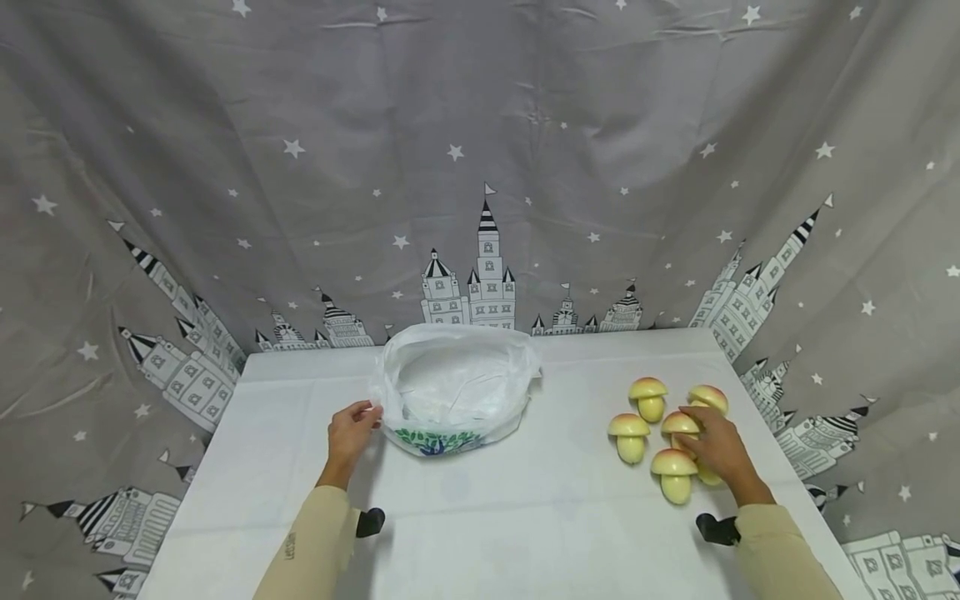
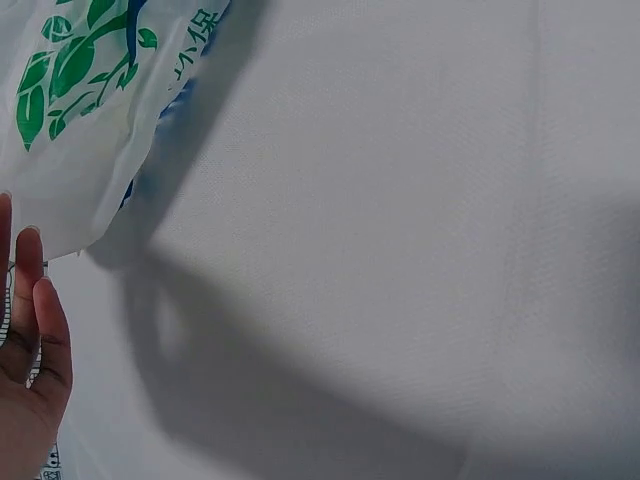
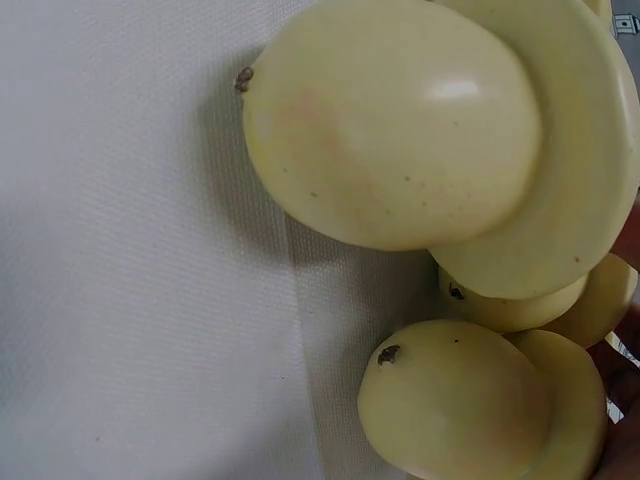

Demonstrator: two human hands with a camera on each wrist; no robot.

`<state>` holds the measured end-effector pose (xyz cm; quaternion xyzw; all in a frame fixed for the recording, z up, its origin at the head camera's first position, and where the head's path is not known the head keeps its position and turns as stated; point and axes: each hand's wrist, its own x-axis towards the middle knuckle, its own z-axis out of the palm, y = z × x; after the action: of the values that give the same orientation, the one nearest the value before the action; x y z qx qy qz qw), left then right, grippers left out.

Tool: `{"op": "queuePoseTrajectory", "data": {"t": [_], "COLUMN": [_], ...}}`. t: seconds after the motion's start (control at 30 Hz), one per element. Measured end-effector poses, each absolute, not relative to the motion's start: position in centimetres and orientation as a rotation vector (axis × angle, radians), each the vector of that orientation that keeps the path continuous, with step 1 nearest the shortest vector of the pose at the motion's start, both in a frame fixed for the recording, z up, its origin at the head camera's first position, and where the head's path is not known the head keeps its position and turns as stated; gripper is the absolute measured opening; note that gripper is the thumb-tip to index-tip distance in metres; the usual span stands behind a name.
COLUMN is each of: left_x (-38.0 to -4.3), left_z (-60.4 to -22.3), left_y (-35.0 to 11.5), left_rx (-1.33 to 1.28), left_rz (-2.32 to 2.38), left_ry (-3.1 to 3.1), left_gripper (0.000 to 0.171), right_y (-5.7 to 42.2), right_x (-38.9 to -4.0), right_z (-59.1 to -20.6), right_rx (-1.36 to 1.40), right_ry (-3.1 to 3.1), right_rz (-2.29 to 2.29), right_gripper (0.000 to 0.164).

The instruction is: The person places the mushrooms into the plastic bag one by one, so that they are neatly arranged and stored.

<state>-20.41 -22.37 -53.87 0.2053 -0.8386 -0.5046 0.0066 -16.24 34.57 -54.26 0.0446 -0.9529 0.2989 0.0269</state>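
my right hand (image 1: pixel 716 437) holds a mushroom (image 1: pixel 678 423), right of the white bag (image 1: pixel 450 423); my left hand (image 1: pixel 351 432) touches its left side, pinching or not i cannot tell. other mushrooms (image 1: pixel 629 427) lie right of the bag too.

Grey starry curtain (image 1: pixel 525 92) with black-and-white castles (image 1: pixel 491 283) behind a white tabletop (image 1: pixel 517 517).

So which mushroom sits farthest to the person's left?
The mushroom just in front of the back-left one; it reaches farther left than any of the others.
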Motion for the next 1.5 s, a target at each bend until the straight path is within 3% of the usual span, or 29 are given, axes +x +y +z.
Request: {"op": "queuePoseTrajectory", "data": {"t": [0.87, 1.5], "left_x": [-20.6, -20.8], "left_z": [-53.8, -53.8], "left_y": [-22.5, -22.3], "left_rx": [0.723, 0.734], "left_rz": [-1.657, -1.689], "left_ry": [-2.573, -2.558], "left_gripper": [0.039, 0.036], "right_y": [33.7, 30.6], "right_x": [-17.6, -19.0], "right_z": [-52.7, -51.4], "right_rx": [0.145, 0.21], "right_ry": [-2.863, -2.721], "right_rz": [0.954, 1.099], "right_gripper": [0.045, 0.044]}}
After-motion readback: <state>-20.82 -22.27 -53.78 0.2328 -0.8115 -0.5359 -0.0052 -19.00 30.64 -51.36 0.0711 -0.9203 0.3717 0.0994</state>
